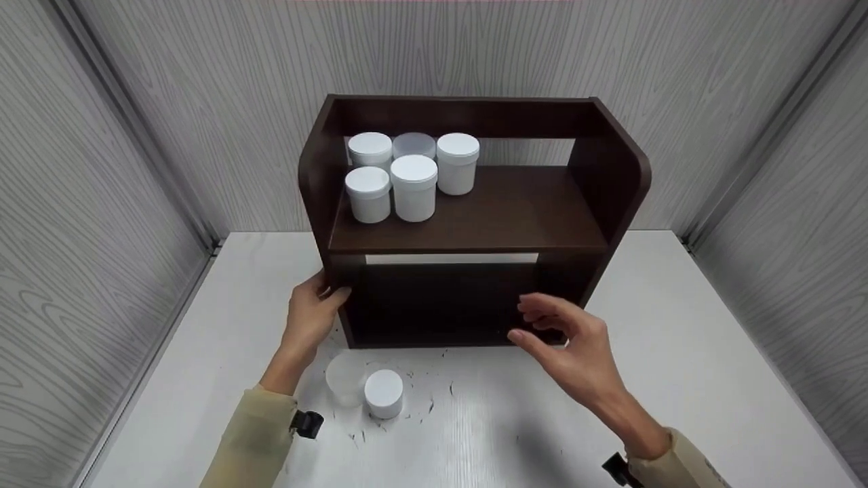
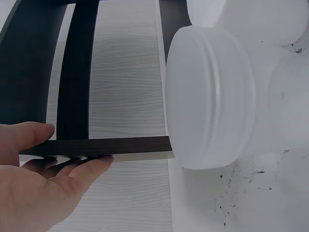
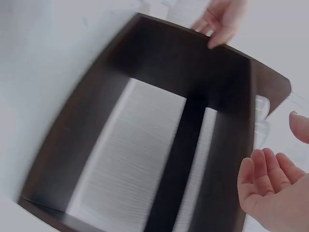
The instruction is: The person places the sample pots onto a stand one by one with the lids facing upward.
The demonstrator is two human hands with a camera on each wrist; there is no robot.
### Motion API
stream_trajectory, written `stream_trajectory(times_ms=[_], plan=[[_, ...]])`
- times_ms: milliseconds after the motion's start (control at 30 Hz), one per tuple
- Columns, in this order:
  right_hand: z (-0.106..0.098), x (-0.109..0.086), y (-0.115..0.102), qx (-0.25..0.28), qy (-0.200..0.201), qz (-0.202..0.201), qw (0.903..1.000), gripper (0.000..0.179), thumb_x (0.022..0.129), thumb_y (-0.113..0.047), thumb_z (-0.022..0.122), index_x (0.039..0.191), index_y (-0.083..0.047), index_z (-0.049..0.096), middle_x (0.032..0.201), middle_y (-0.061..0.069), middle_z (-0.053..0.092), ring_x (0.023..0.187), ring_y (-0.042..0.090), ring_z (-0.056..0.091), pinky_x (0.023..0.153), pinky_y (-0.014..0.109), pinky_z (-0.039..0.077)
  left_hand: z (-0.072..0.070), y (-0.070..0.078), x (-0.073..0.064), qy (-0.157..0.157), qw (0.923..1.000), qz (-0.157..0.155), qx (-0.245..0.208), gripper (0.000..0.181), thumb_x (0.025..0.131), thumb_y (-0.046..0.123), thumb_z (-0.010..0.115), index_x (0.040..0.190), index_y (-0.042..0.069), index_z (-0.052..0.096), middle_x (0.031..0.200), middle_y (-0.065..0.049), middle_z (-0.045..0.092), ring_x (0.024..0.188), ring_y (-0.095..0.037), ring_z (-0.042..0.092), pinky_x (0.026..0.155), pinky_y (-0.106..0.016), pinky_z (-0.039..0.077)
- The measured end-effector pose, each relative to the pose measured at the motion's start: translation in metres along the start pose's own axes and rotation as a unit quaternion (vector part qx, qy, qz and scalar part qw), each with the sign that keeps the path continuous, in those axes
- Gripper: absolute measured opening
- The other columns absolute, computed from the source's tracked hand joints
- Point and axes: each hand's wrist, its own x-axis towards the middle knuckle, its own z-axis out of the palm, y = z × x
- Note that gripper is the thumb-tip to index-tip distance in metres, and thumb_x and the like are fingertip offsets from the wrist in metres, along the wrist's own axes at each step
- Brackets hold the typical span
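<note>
A dark brown two-tier shelf unit (image 1: 532,213) stands on the white table. My left hand (image 1: 310,315) grips the front edge of its left side panel (image 2: 111,145), low down, thumb on the inner face and fingers along the outer face. In front of the lower compartment's right part, my right hand (image 1: 580,349) hangs in the air, fingers loosely bent, thumb apart, nothing between them. Several white lidded jars (image 1: 415,190) are grouped on the upper board's left half; one at the back is partly hidden.
On the table before the unit's left front corner are a translucent jar (image 1: 344,383) and a small white-lidded jar (image 1: 384,393), side by side. Dark specks (image 1: 430,405) are scattered around them. Grey wood-grain walls (image 1: 447,47) enclose the table at the back and both sides.
</note>
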Motion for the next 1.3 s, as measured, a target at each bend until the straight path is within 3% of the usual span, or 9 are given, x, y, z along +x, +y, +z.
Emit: stream_trajectory(times_ms=[300,567,700,1000,1300], plan=[[0.002,-0.041,0.032,0.001,0.003,0.097,0.9953,0.043,0.083,0.001,0.089,0.121,-0.012,0.076,0.113,-0.004,0.076,0.100,0.024,0.071,0.087,0.030,0.061,0.000,-0.002,0.001,0.001,1.0000,-0.004,-0.002,0.058,0.105,0.012,0.060,0.155,-0.010,0.041,0.155,-0.029,0.048,0.144,-0.042,0.046,0.115,-0.045,0.046],[0.008,-0.059,0.044,0.005,-0.019,0.149,0.9886,0.041,0.084,-0.005,0.090,0.121,-0.016,0.076,0.111,-0.007,0.075,0.100,0.021,0.070,0.087,0.035,0.062,-0.001,0.000,-0.002,-0.009,1.0000,0.001,0.001,0.060,0.107,0.014,0.059,0.157,-0.010,0.037,0.156,-0.028,0.046,0.146,-0.044,0.043,0.117,-0.047,0.044],[0.014,-0.063,0.046,0.003,-0.035,0.168,0.9852,0.042,0.084,-0.009,0.091,0.123,-0.015,0.075,0.111,-0.007,0.074,0.102,0.025,0.070,0.087,0.036,0.062,-0.001,0.001,-0.003,-0.015,0.9999,0.004,0.002,0.062,0.107,0.015,0.059,0.158,-0.009,0.035,0.157,-0.028,0.045,0.147,-0.044,0.041,0.118,-0.047,0.043],[0.042,-0.062,0.048,-0.001,-0.092,0.150,0.9845,0.044,0.084,-0.017,0.092,0.124,-0.015,0.075,0.111,-0.008,0.074,0.102,0.026,0.070,0.087,0.042,0.062,0.000,0.000,-0.001,-0.007,1.0000,0.004,0.000,0.061,0.106,0.014,0.060,0.157,-0.010,0.037,0.156,-0.028,0.046,0.146,-0.043,0.044,0.117,-0.045,0.045],[0.089,-0.053,0.045,-0.012,-0.178,0.120,0.9765,0.051,0.086,-0.027,0.090,0.131,-0.013,0.072,0.121,-0.003,0.072,0.105,0.029,0.068,0.088,0.046,0.061,-0.001,0.000,0.000,-0.005,0.9999,0.005,-0.009,0.059,0.106,0.013,0.060,0.157,-0.009,0.039,0.155,-0.028,0.047,0.145,-0.043,0.045,0.117,-0.045,0.045]])
